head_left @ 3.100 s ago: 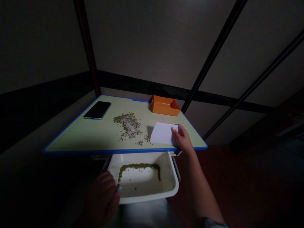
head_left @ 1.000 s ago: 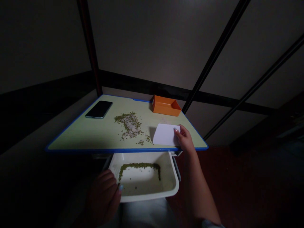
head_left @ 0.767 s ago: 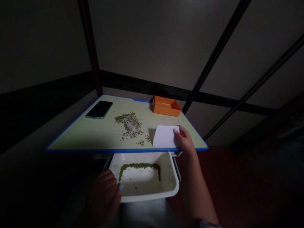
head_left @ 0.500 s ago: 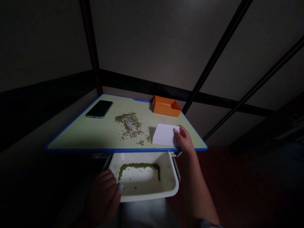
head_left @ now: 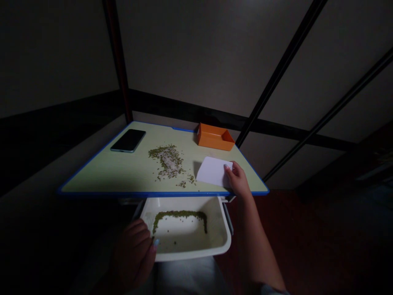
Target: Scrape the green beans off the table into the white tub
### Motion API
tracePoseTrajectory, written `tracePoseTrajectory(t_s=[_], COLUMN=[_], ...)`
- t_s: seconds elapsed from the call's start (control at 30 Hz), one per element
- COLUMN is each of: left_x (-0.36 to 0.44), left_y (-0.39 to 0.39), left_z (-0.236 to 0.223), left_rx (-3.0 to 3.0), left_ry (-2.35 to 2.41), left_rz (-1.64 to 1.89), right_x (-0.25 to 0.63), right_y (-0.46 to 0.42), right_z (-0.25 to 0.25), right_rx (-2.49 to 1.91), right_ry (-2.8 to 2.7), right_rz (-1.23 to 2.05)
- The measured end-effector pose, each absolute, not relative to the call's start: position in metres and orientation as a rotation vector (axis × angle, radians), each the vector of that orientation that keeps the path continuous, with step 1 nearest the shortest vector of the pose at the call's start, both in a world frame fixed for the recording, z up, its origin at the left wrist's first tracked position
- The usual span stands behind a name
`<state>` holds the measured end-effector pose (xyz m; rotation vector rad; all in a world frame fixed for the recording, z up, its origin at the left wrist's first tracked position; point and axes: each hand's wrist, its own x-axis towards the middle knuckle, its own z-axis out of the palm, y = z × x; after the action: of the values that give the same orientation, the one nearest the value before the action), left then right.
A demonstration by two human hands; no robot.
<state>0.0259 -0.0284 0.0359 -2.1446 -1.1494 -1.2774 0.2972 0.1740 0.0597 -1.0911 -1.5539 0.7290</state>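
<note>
My right hand (head_left: 238, 178) pinches a white card (head_left: 211, 171) by its right edge, thumb on top, over the front right of the table. Left of the card lies a spread of small green beans mixed with whitish grains (head_left: 169, 160); a few stray beans sit near the card's left edge. Below the table's front edge is a white plastic tub (head_left: 190, 257), with a band of green beans (head_left: 181, 214) along its far side and corners. My left hand (head_left: 135, 250), closed, grips the tub's left front rim.
The pale table (head_left: 101, 176) has a blue edge. A phone (head_left: 128, 140) lies at its back left, and an orange open box (head_left: 215, 138) stands at the back right. Behind rises a dark panelled wall (head_left: 190, 53). Reddish floor (head_left: 294, 229) shows at right.
The white card has tilted slightly, its far left corner now a little higher. My right hand barely shifts; my left hand, the tub and the beans look the same.
</note>
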Motion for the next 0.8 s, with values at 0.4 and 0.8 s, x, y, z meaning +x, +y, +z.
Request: tracePoseTrajectory(t_s=[0.4, 0.8], left_x=[0.0253, 0.0236], left_y=[-0.029, -0.0291], left_z=[0.0421, 0.0359], left_rx=[-2.101, -2.134], left_ry=[-1.129, -1.126], left_rz=[-1.244, -1.273], right_x=[0.2952, 0.2944], right_y=[0.1729, 0.1717], right_z=[0.0612, 0.063], right_rx=[-1.012, -1.005], right_ry=[-1.586, -1.614], right_rz=[0.855, 0.905])
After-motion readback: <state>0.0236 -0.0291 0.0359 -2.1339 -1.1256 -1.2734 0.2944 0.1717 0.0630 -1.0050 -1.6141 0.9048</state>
